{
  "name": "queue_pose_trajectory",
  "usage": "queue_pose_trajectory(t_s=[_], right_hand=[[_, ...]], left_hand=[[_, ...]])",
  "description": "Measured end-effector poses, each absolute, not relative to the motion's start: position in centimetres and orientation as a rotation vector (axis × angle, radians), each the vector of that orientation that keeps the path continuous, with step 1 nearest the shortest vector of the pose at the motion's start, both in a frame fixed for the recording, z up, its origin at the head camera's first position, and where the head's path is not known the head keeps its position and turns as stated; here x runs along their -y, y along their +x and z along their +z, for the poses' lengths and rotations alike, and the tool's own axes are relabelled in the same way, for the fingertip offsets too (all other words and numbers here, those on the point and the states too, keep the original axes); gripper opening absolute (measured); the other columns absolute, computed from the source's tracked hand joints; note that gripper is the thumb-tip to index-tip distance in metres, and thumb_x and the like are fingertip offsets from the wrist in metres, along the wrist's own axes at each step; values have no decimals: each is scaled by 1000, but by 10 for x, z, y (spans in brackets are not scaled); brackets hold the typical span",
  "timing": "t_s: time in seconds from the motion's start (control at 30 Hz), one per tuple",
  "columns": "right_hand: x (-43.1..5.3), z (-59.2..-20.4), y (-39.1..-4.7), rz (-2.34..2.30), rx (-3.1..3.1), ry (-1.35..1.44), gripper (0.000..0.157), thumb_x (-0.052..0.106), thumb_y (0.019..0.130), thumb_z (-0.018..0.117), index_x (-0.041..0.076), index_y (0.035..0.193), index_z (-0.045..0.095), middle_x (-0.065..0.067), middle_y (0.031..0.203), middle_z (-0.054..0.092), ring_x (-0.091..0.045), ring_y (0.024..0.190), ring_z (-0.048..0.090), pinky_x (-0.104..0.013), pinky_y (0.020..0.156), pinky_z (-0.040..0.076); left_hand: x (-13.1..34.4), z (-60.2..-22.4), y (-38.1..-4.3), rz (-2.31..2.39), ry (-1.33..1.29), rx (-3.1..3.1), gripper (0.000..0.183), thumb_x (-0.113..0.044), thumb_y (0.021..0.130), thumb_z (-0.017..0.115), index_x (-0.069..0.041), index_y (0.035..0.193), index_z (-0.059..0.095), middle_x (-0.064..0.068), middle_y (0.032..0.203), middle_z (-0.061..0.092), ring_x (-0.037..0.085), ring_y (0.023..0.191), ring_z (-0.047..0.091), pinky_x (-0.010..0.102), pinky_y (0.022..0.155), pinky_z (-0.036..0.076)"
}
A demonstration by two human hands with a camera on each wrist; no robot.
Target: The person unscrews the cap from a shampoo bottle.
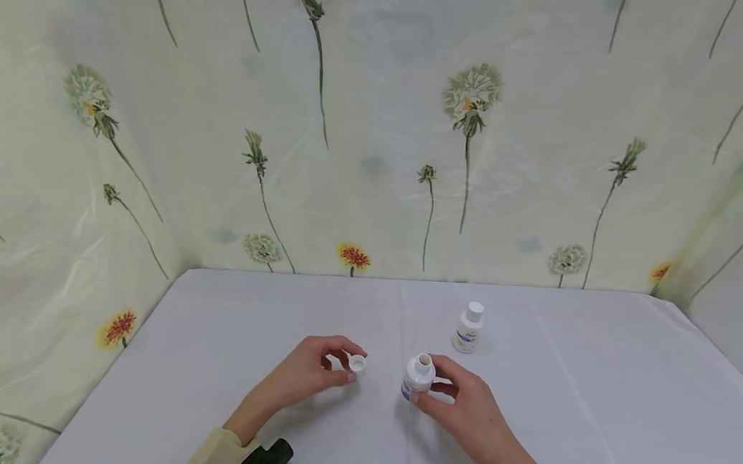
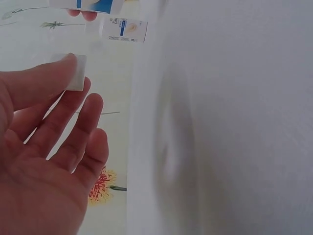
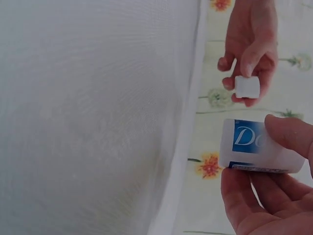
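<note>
My left hand [image 1: 300,374] pinches a small white screw cap [image 1: 357,363] between thumb and fingertips, its hollow side facing up in the head view. To its right, my right hand [image 1: 471,415] grips a small white bottle [image 1: 418,377] with a blue label; the bottle's neck is bare and its mouth shows. In the right wrist view, thumb and fingers hold that bottle [image 3: 244,147] from opposite sides, covering part of the label. A second white bottle [image 1: 468,330], with its cap on, stands upright on the table behind the right hand.
A white cloth covers the table [image 1: 243,309]. Curtains [image 1: 379,117] printed with dandelions and orange flowers hang behind and at the sides. A black strap-like piece [image 1: 268,458] sits at the left sleeve [image 1: 216,455].
</note>
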State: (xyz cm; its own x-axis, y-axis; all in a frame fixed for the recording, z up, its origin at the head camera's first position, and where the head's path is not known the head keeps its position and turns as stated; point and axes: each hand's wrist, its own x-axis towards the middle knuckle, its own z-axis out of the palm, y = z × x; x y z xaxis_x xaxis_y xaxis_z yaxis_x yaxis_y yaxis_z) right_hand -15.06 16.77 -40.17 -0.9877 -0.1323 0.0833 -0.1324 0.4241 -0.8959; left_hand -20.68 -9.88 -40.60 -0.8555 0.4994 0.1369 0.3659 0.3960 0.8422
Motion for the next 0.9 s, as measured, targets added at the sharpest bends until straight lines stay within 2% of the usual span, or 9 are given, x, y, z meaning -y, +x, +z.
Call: queue_pose_trajectory(t_s=[0.13,0.4,0.73,0.9], right_hand=[[-166,-401,-155,1682,2656,257,46,15,80,81,24,122,64,5,114,65,-17,102,67,-27,82,53],[-164,-404,-165,1727,2657,343,46,19,82,81,20,125,63,0,117,65,-22,105,66,-27,83,53],[-160,-406,-178,1718,2659,364,45,15,82,80,15,124,63,-3,117,65,-24,106,66,-29,84,54],[-156,-407,-186,1690,2674,395,45,13,82,79,15,124,63,-2,116,65,-25,106,65,-31,86,53]], left_hand=[[103,-409,-208,1471,737,-2525,32,-9,87,73,-13,119,69,-10,104,67,13,90,60,31,74,47],[111,-411,-210,1438,705,-2564,27,-10,88,72,-14,115,71,-8,100,67,14,89,59,31,73,47],[120,-416,-218,1423,660,-2632,28,-8,87,73,-13,114,70,-7,98,67,13,89,60,31,72,47],[125,-419,-223,1397,635,-2667,27,-8,87,72,-13,114,69,-7,104,67,14,90,61,34,76,47]])
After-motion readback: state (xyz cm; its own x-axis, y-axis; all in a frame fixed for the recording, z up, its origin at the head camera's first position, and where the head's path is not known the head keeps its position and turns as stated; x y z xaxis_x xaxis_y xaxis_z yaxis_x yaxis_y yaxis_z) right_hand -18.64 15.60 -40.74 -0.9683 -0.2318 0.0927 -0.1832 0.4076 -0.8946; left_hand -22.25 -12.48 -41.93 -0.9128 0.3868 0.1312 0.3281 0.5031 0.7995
